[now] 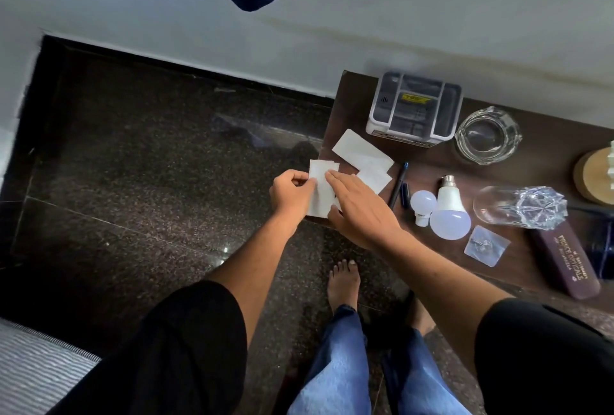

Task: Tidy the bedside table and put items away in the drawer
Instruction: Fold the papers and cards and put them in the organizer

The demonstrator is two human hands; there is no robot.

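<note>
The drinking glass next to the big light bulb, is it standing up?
No, the drinking glass lies tipped over on its side on the bedside table, right beside the big light bulb.

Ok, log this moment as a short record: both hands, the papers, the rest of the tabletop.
left hand: pinches a paper slip at the bedside table's left edge
right hand: fingers straight, lying on the slips
loose slips: white, overlapping, behind the hands
pen: uncapped, cap alongside
LED bulbs: small bulb and large bulb, lying side by side
glass ashtray: upright, near the wall
tumbler: on its side
spectacle case: closed, near front edge
drawer: not in view
</note>
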